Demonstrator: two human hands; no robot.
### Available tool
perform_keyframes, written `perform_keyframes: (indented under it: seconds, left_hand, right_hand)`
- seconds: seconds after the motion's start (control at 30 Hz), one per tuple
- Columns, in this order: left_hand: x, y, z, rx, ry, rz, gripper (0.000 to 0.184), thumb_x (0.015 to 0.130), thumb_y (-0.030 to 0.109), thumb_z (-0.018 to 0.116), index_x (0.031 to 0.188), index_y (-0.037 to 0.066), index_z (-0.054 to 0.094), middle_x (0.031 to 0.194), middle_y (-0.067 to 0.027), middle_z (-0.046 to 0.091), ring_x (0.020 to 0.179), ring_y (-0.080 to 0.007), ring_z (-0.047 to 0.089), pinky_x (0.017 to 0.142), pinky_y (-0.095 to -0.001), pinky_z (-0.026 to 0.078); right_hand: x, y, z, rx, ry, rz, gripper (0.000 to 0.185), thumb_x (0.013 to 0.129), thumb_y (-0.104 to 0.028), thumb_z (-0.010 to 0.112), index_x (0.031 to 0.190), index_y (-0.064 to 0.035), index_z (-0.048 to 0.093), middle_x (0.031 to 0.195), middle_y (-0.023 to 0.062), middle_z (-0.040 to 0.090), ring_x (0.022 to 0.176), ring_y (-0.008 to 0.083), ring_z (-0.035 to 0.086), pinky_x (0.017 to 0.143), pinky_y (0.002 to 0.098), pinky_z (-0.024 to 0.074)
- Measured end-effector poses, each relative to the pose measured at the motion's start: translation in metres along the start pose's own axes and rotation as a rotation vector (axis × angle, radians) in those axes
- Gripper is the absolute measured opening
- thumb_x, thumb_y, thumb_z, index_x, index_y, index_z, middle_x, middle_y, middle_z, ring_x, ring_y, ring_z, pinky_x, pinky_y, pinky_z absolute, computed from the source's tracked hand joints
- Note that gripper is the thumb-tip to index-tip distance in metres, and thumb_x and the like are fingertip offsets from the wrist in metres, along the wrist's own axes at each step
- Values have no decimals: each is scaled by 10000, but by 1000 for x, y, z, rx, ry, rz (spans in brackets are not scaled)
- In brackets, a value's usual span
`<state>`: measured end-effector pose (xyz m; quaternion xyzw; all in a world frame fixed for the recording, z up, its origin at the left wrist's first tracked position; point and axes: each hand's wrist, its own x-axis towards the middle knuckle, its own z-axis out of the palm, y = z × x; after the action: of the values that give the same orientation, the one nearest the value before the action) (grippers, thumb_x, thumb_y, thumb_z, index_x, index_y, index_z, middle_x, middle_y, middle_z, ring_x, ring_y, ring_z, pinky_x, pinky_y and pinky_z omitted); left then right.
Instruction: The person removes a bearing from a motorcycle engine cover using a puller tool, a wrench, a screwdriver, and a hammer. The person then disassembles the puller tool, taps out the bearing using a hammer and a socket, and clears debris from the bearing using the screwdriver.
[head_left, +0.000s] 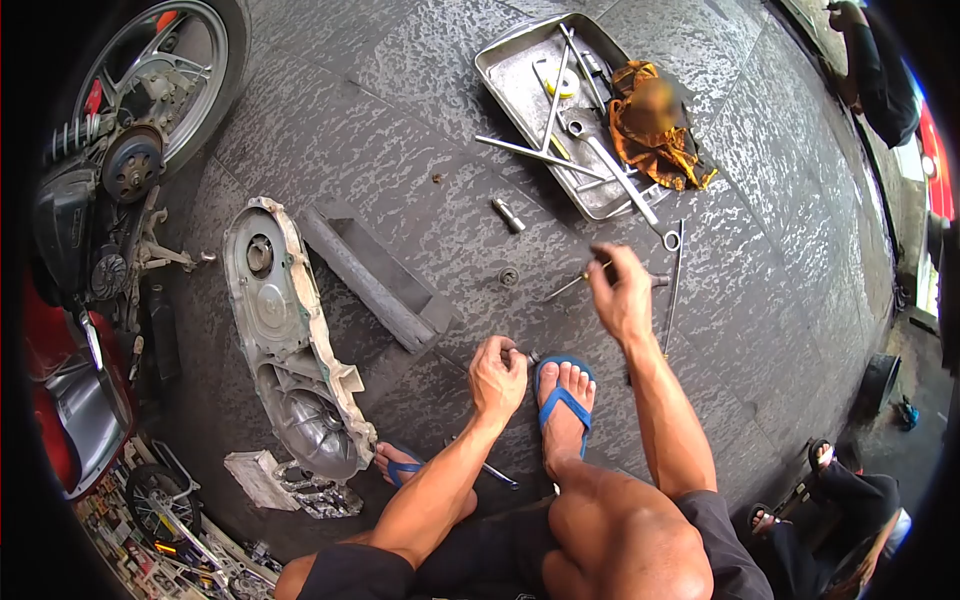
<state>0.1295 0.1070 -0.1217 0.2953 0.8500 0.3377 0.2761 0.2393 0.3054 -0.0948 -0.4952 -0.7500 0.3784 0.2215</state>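
My left hand [498, 380] is closed, fingertips pinched beside my blue sandal [566, 400]. A small dark metal piece [531, 356] shows at its fingertips; its kind is unclear. Over the floor to the right, my right hand [622, 295] has its fingers curled round a thin metal rod [566, 289], the rod's end pointing down-left. Close to that hand lies a long thin steel bar [676, 285]. A small round metal part [509, 277] and a socket [508, 214] lie on the floor between the hands and the tray.
A metal tray [487, 62] holds wrenches, a yellow-rimmed roll and an orange rag [640, 140]. At left lie an engine side cover [265, 300] and a dark channel-shaped block [375, 280]. A partly dismantled motorcycle [130, 165] stands beyond. Other people are at the right edge.
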Motion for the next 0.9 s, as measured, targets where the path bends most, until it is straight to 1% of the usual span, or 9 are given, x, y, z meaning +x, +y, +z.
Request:
perform_keyframes:
  seconds: [0.23,0.37,0.47,0.5,0.57,0.63,0.7,0.73,0.9]
  left_hand:
    - [-4,2,-13,12,-6,-44,95,819,58,620,891,0,641,785,-139,653,669,-287,638,654,-399,521]
    - [-9,-1,-19,27,-1,-80,94,830,63,625,900,1,641,802,-140,653,670,-287,636,652,-398,518]
    - [-12,-9,-19,61,-12,-37,105,836,59,627,924,2,639,814,-142,643,682,-280,633,652,-392,513]
    - [-13,-12,-17,61,-19,-48,105,836,59,627,924,2,639,814,-142,643,682,-280,633,652,-392,513]
    - [-17,-19,-16,75,0,19,128,836,59,626,948,-3,631,819,-143,634,670,-285,627,640,-395,511]
    - [-23,-19,-21,77,-82,-37,201,825,66,646,1016,7,625,896,-154,627,772,-319,632,711,-410,517]
    - [-23,-14,-23,226,-84,237,298,806,88,678,1091,27,614,1018,-163,608,932,-353,608,826,-441,499]
    - [-27,-13,-23,274,-180,205,385,784,129,719,1141,43,604,1103,-170,582,1053,-376,560,913,-470,462]
    - [-26,-24,-14,365,-190,236,396,773,181,758,1107,33,605,1089,-175,585,1040,-377,565,897,-481,463]
  right_hand:
    - [197,1,-12,-186,368,-400,218,874,-104,662,1063,5,666,1035,226,698,964,391,682,866,439,541]
    - [234,-44,-10,-48,316,-293,301,922,-208,643,1156,-27,701,1058,197,732,987,306,713,896,368,531]
    - [204,-60,-6,-2,185,-248,313,922,-210,654,1173,-28,696,1039,176,741,959,260,716,883,342,527]
    - [188,-56,-1,71,173,-289,292,889,-205,661,1109,-16,701,976,229,720,924,340,716,835,386,539]
    - [144,-44,-3,52,74,-288,295,890,-206,671,1107,-7,693,969,224,722,896,339,715,817,388,537]
    - [92,-24,-9,0,-48,-67,288,900,-199,672,1105,3,687,963,212,723,880,316,715,800,384,535]
    - [40,-9,-19,18,-95,1,269,909,-185,666,1107,-6,690,943,204,722,854,297,713,778,377,535]
    - [15,-1,-23,21,-123,107,260,912,-181,664,1105,-8,693,935,203,721,850,284,713,775,373,536]
    - [-79,10,-23,79,-214,376,238,917,-153,657,1090,7,696,933,207,722,859,263,716,774,368,540]
